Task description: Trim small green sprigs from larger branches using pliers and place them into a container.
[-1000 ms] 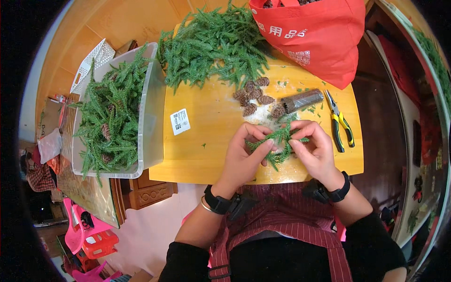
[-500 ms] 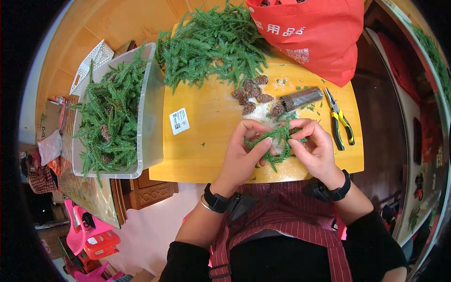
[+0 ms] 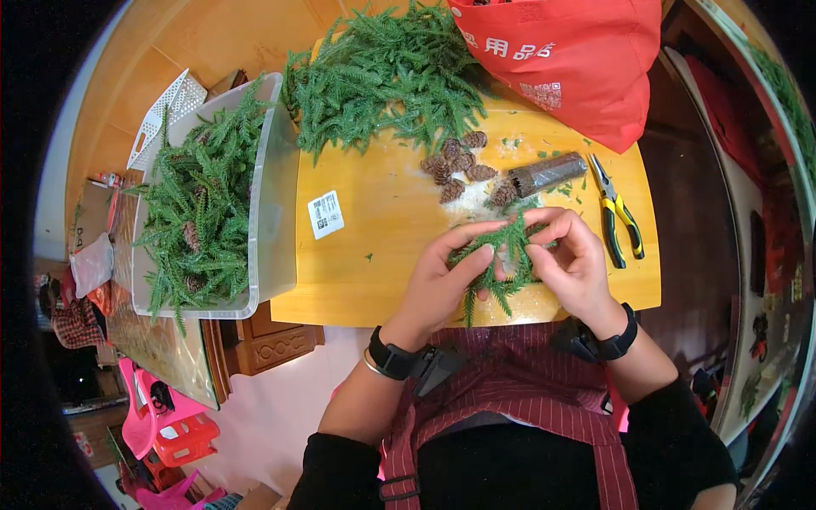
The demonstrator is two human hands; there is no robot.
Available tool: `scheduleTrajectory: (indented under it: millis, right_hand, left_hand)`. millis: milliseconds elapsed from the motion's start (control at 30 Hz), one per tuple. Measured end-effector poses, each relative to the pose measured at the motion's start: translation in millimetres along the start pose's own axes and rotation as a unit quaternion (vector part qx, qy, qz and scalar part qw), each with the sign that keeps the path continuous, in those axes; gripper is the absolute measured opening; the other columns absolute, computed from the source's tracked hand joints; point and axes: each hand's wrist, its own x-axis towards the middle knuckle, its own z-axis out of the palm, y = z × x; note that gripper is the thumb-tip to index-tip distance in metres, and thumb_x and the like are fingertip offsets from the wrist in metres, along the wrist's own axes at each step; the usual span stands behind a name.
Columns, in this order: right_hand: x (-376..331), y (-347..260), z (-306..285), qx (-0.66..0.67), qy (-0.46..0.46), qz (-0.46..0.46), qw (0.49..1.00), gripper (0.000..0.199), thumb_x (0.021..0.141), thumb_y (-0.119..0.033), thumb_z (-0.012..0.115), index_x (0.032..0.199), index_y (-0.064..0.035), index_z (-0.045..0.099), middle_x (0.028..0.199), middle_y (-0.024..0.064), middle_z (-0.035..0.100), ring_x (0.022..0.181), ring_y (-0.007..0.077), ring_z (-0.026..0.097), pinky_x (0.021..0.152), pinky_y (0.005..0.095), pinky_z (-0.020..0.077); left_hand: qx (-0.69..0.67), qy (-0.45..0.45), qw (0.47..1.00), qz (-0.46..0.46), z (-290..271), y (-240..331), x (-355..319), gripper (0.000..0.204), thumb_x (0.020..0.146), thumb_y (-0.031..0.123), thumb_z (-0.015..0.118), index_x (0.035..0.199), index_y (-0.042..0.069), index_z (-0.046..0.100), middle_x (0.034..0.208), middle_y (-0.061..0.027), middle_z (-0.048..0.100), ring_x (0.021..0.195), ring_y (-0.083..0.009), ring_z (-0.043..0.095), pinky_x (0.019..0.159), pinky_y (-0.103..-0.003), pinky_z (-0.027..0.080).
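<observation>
The tabletop under me was smooth yellow wood with a soft sheen. The sprig pinched between my left hand and right hand looked feathery and matt green, probably plastic needles. The pine cones looked rough, scaly and dull brown. The bin was cloudy translucent plastic, smooth-walled. The pliers had dark metal jaws and glossy yellow-and-black handles. The red bag was matt, slightly creased cloth-like material. My apron was striped maroon cloth. A small paper label lay flat and white.
</observation>
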Motion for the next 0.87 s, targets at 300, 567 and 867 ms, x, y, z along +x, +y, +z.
scheduleTrajectory:
  millis: [300,567,867]
  right_hand:
    - [3.9,6.6,-6.3,-0.082,-0.042,-0.05,0.995,0.025,0.072,0.004,0.063,0.087,-0.0048,0.045,0.096,0.0065,0.045,0.093,0.0132,0.045,0.082,0.025,0.0377]
    - [0.8,4.2,0.2,-0.023,-0.038,0.001,0.999,0.031,0.071,0.006,0.064,0.093,-0.0045,0.045,0.097,0.0069,0.045,0.093,0.0139,0.046,0.083,0.0257,0.037]
    - [1.0,5.7,-8.4,-0.022,-0.094,0.03,0.995,0.044,0.073,0.002,0.064,0.109,-0.0057,0.041,0.103,0.0051,0.046,0.095,0.0143,0.047,0.083,0.0253,0.0377]
  left_hand:
    - [0.055,-0.005,0.998,0.005,-3.0,0.8,-0.2,0.025,0.087,0.01,0.053,0.111,0.003,0.052,0.093,-0.0046,0.058,0.076,-0.0099,0.056,0.056,-0.021,0.044]
    - [0.178,0.006,0.979,0.099,-5.8,-9.8,1.8,0.019,0.085,0.005,0.054,0.104,0.001,0.053,0.087,-0.0048,0.06,0.079,-0.0111,0.058,0.068,-0.023,0.046]
    - [0.223,-0.013,0.963,0.15,-4.8,-10.5,0.9,0.017,0.086,0.006,0.055,0.102,0.0,0.054,0.092,-0.0076,0.056,0.081,-0.013,0.059,0.074,-0.027,0.047]
